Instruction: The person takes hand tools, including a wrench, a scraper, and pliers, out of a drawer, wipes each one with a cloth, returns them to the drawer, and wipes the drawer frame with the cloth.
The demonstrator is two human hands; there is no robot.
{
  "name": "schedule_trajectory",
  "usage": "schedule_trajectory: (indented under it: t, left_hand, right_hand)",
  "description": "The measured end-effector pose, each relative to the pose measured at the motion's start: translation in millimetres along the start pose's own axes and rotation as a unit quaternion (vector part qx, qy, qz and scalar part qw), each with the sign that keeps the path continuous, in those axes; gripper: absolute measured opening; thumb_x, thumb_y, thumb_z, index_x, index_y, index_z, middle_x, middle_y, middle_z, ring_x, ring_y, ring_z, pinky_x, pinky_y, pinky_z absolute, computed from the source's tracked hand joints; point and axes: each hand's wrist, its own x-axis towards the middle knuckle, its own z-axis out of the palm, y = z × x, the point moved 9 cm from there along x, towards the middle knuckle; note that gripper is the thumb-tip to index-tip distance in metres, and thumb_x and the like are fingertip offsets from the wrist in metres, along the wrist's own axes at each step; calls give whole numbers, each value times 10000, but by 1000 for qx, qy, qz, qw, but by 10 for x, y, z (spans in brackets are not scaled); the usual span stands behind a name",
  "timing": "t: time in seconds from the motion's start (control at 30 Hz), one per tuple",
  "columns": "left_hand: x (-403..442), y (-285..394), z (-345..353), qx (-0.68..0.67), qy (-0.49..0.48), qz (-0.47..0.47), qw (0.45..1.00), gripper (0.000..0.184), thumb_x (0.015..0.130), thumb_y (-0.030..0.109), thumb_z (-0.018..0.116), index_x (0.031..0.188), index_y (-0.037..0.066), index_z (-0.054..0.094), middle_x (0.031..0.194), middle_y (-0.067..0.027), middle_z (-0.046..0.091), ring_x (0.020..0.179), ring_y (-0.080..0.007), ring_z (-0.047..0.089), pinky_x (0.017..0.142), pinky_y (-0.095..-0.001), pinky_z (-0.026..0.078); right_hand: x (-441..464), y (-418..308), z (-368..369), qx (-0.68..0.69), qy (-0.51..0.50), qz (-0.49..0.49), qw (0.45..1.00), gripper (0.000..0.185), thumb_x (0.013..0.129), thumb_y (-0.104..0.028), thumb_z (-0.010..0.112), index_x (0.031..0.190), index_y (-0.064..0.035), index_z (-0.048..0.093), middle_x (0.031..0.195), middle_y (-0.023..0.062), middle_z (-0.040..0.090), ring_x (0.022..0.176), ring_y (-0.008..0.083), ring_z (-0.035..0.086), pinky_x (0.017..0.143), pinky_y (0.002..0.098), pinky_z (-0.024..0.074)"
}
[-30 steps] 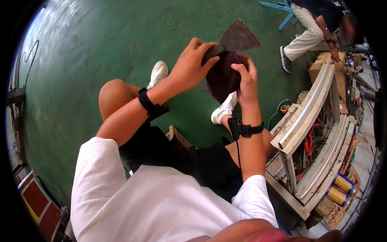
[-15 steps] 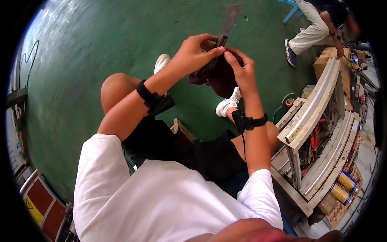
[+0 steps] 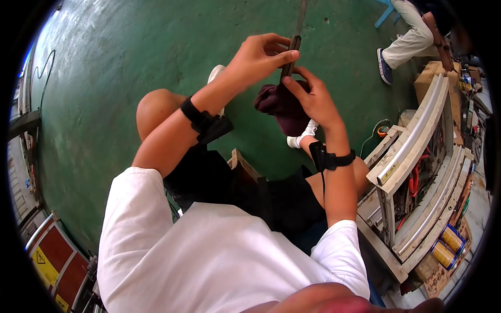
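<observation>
A flat-bladed scraper (image 3: 291,58) is held up edge-on, its dark handle below and its thin blade pointing to the top of the view. My left hand (image 3: 263,55) pinches the handle between thumb and fingers. Against the handle's lower end, my right hand (image 3: 311,96) has its thumb and fingers closed around a dark maroon cloth (image 3: 284,108). The cloth hangs bunched below the handle, partly hidden by the right fingers.
At the right stands a curved white frame (image 3: 412,141) with red hoses inside, beside a cardboard box (image 3: 425,83) and yellow-blue cans (image 3: 443,254). Another person's leg (image 3: 412,47) shows at upper right. A red-brown panel (image 3: 57,263) stands lower left.
The scraper has turned from its broad face to edge-on, with its blade now upward. The cloth has dropped lower from the blade end. The view has shifted slightly.
</observation>
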Motion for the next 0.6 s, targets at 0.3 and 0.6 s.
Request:
schedule_trajectory:
  t: [0.3,0.6]
  left_hand:
    - [40,-50,121,-102,-37,-13,994,578,897,275,735,1259,-123,521,1152,-174,647,1068,-226,645,967,-360,521]
    - [43,-102,44,-74,-29,29,996,447,1001,302,579,1288,-35,522,1122,-88,647,1079,-168,614,939,-345,514]
  right_hand:
    - [-89,-275,-106,-109,9,-37,993,393,910,-238,696,1212,4,630,835,96,710,707,104,647,660,278,520]
    - [-231,-191,-1020,75,402,-132,903,281,891,-229,711,1015,-21,568,944,69,621,873,128,601,776,273,489]
